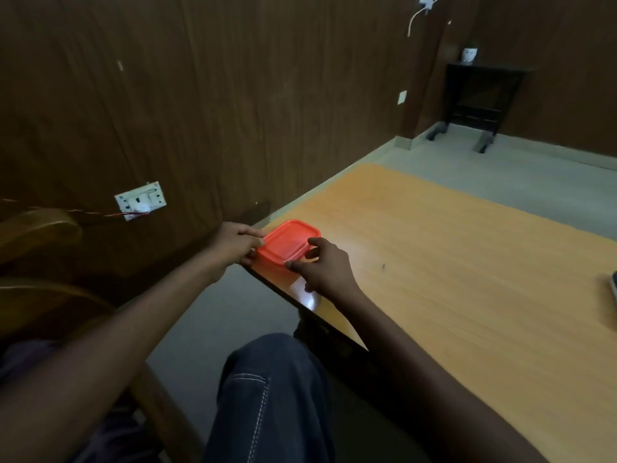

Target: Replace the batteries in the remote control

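Observation:
A small orange box with its orange lid (287,242) on sits at the near left corner of the wooden table (450,262). My left hand (233,247) grips the box's left side, thumb and fingers curled against the lid's edge. From the right, my right hand (322,267) pinches the lid's near right rim with curled fingers. At the right border of the view, part of a dark object (613,284) lies on the table; I cannot tell whether it is the remote. No batteries are visible.
My knee in dark jeans (273,389) is below the table's front edge. A wooden chair arm (36,228) stands at the left. A wall socket (140,200) with a wire is on the brown panel wall. A dark side table (480,95) stands far back.

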The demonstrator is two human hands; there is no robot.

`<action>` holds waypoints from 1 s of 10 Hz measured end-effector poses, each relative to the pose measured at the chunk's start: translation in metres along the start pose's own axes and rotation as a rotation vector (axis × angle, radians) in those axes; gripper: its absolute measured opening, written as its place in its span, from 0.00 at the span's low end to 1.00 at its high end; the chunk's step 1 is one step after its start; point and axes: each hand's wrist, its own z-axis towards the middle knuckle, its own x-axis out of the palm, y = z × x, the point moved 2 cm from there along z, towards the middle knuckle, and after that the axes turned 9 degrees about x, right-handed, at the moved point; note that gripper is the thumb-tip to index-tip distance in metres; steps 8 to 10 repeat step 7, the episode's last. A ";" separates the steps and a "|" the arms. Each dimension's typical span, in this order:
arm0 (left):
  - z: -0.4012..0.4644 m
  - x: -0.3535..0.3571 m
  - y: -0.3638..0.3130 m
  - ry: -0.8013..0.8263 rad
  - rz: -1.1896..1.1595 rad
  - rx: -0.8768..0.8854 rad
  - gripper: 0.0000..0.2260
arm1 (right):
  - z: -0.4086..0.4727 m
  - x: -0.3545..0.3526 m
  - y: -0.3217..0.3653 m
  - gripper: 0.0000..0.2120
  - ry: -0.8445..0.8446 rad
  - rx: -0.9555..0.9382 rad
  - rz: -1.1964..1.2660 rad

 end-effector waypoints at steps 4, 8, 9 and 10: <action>-0.002 -0.025 0.006 -0.272 0.048 0.055 0.06 | 0.006 0.015 0.016 0.34 -0.014 0.063 0.072; -0.082 0.062 -0.081 -0.100 -0.141 0.334 0.11 | -0.065 -0.071 -0.009 0.19 -0.222 -0.005 0.111; -0.082 0.062 -0.081 -0.100 -0.141 0.334 0.11 | -0.065 -0.071 -0.009 0.19 -0.222 -0.005 0.111; -0.082 0.062 -0.081 -0.100 -0.141 0.334 0.11 | -0.065 -0.071 -0.009 0.19 -0.222 -0.005 0.111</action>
